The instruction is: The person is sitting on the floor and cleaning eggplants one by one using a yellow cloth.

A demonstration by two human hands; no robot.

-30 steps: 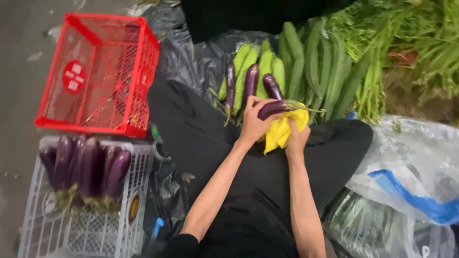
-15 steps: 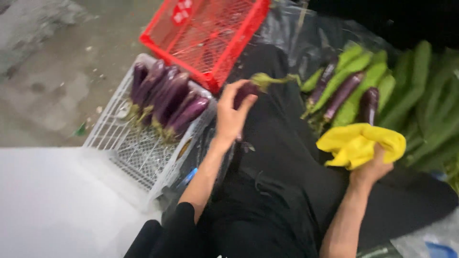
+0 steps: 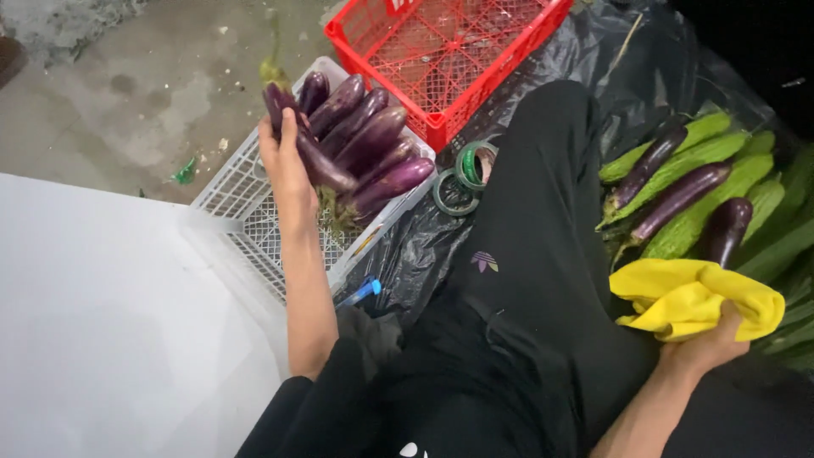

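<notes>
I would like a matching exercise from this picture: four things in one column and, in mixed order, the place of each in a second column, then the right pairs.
Things:
1. yellow cloth
2. red crate
3. green tape rolls
4. held eggplant

Places:
A. on the black plastic sheet, beside the white crate
B. in the left hand, over the white crate
C. in the right hand, near the green gourds
D. beyond the white crate, standing empty

Pairs: 1-C, 2-D, 3-A, 4-B

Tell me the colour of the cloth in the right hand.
Yellow cloth, gripped by the right hand; head view.
</notes>
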